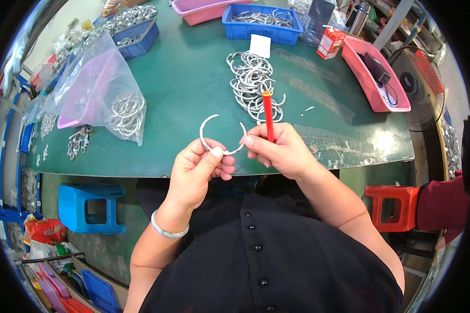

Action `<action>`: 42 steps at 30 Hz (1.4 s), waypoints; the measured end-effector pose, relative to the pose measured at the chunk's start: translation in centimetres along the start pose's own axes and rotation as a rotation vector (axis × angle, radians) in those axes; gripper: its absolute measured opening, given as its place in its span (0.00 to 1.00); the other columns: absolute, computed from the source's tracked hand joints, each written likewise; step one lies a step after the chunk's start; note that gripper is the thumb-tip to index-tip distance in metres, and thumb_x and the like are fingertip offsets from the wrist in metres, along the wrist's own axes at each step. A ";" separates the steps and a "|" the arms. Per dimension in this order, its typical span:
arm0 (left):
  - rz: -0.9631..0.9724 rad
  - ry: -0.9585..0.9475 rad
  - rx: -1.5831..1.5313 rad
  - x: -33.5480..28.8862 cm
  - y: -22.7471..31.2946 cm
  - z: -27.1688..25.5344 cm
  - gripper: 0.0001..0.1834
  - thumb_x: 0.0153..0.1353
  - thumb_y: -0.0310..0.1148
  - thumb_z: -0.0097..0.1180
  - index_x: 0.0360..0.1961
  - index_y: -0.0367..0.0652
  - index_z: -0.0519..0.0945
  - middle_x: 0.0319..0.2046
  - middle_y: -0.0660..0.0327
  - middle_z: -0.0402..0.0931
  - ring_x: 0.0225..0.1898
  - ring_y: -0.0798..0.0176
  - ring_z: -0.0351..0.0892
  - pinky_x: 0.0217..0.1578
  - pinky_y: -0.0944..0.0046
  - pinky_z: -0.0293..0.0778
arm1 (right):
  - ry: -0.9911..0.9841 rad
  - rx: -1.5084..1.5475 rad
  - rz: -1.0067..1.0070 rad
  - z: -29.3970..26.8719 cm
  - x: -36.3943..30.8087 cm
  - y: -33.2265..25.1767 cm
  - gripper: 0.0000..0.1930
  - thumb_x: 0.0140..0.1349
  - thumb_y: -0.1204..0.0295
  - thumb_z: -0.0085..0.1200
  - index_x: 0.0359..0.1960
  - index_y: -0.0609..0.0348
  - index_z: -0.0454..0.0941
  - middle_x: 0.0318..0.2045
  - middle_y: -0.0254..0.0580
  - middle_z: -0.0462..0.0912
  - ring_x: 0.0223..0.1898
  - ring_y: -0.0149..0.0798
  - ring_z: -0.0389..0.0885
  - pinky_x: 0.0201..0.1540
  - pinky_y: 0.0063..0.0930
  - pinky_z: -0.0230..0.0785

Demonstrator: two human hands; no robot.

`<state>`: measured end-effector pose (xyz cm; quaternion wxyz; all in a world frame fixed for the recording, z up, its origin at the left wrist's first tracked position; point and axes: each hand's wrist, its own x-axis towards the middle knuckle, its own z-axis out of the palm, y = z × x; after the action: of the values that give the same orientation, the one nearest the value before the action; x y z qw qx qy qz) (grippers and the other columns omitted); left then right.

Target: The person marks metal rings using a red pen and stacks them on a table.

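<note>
Head view: your left hand's [196, 169] fingers pinch the open metal ring [201, 132] at its 6 o'clock. Your right hand's [279, 147] fingers grip a red stick [268, 117] and pinch the ring between 3 and 4 o'clock. From there, a ring pile [250, 87] lies on the tabletop [180, 78] toward 1 o'clock.
</note>
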<state>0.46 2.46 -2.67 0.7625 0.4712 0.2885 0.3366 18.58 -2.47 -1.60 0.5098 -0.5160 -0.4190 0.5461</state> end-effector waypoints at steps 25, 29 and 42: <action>-0.015 -0.001 -0.090 -0.4 0.0 -0.2 0.05 0.61 0.31 0.46 0.31 0.42 0.71 0.23 0.61 0.76 0.22 0.70 0.75 0.23 0.74 0.71 | -0.053 -0.310 -0.624 -0.6 0.0 0.2 0.07 0.47 0.74 0.57 0.20 0.60 0.71 0.21 0.35 0.74 0.24 0.27 0.72 0.28 0.22 0.65; 0.003 -0.008 -0.091 -0.4 0.0 -0.2 0.05 0.61 0.31 0.46 0.31 0.42 0.71 0.23 0.60 0.76 0.22 0.70 0.76 0.23 0.74 0.72 | -0.059 -0.354 -0.682 -0.3 0.1 0.2 0.06 0.47 0.75 0.57 0.20 0.61 0.71 0.20 0.36 0.74 0.23 0.29 0.72 0.27 0.22 0.65; 0.008 -0.021 -0.105 -0.8 -0.2 -0.3 0.05 0.61 0.31 0.46 0.31 0.41 0.71 0.24 0.60 0.76 0.22 0.69 0.76 0.23 0.73 0.72 | -0.073 -0.421 -0.721 0.1 -0.2 0.2 0.07 0.48 0.78 0.54 0.19 0.59 0.68 0.16 0.32 0.72 0.22 0.30 0.71 0.44 0.36 0.68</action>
<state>-0.23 1.93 -2.90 0.7879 0.4349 0.2606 0.3494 18.40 -2.70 -1.80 0.5367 -0.4095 -0.6929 0.2530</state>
